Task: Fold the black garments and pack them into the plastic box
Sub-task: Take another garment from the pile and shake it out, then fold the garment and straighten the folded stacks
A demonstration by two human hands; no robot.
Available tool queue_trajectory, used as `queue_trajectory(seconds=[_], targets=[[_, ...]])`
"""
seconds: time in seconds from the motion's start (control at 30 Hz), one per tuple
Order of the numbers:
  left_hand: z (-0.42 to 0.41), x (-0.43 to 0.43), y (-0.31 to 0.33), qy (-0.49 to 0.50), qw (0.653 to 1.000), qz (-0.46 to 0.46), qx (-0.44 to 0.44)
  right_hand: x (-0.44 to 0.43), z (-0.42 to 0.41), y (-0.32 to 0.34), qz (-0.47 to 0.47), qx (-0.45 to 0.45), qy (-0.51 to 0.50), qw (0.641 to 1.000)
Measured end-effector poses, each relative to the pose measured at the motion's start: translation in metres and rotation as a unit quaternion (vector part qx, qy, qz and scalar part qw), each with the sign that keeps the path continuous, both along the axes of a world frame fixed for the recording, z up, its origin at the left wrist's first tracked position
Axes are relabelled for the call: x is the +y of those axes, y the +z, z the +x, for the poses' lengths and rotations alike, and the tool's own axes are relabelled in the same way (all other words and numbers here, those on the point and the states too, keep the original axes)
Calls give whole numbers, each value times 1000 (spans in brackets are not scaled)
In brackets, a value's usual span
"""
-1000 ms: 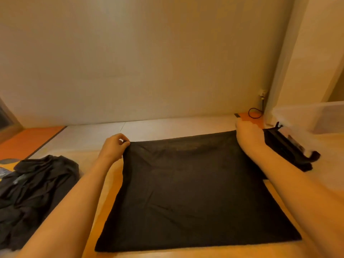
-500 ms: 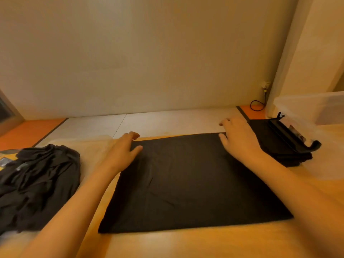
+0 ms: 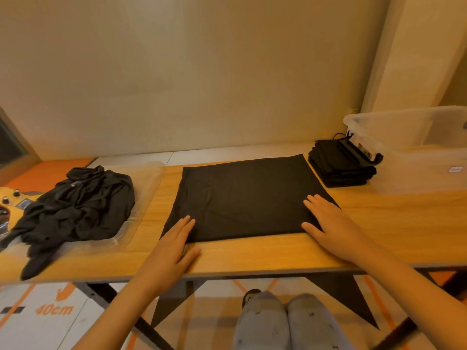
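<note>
- Centrally, a black garment (image 3: 249, 198) is laid flat as a folded rectangle on the wooden table (image 3: 404, 223), its near edge close to the table's front edge.
- The left hand (image 3: 171, 251) is spread flat, fingers extended, with its fingertips resting on the garment's near left corner and the palm on bare wood; nothing is grasped.
- The right hand (image 3: 331, 223) is likewise laid open and flat, pressed on the near right corner of the garment, with nothing gripped.
- A stack of folded black garments (image 3: 338, 168) is seen just beyond the far right corner, against the plastic box (image 3: 417, 152), which is translucent and cut off by the right frame edge.
- A small label (image 3: 456, 169) is stuck on the box wall; its text cannot be read.
- A black clip-like part (image 3: 364, 154) is set on the box's near end; its shape is hard to make out.
- A heap of unfolded black clothes (image 3: 75, 210) is piled on a clear plastic sheet (image 3: 144, 193) at the table's left, one part hanging over the front edge.
- "40cm" (image 3: 54, 310) is printed in orange on the floor below, beside an orange arrow.
- A yellow object with black knobs (image 3: 10, 198) is partly hidden at the left edge.
- A plain beige wall (image 3: 202, 72) is seen behind the table.
</note>
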State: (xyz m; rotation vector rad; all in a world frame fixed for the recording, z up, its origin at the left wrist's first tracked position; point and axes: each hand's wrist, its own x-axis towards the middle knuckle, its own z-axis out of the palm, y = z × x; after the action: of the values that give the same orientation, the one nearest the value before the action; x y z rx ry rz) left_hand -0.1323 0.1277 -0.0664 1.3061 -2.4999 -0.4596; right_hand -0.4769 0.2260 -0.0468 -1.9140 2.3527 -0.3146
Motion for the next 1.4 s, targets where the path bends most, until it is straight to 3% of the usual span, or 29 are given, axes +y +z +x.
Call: queue_trajectory(seconds=[0.17,0.43,0.6,0.73,0.97,1.13,1.23,1.3,1.4], targets=[[8,-1,-11,-1,995,-24,-93,16,2,-6,76,2,20,997],[25,20,-26,0,984,-115,-133,52,3,-16,83,30,36,995],[35,36,-40,4,968,-241,-76,71,9,-36,-27,99,21,995],[44,44,-39,-15,941,-336,-39,85,7,-47,-133,101,41,985],[67,39,-40,-39,930,-365,-26,101,-14,-49,-179,121,117,969],[68,34,-30,1,949,-309,-56,101,-22,-35,-182,28,113,976],[66,27,-8,29,970,-230,79,91,-25,-5,-154,-93,72,981],[62,15,19,40,961,-213,171,81,-26,25,-174,-167,53,969],[51,-8,64,45,942,-235,235,69,-26,75,-216,-248,46,943]])
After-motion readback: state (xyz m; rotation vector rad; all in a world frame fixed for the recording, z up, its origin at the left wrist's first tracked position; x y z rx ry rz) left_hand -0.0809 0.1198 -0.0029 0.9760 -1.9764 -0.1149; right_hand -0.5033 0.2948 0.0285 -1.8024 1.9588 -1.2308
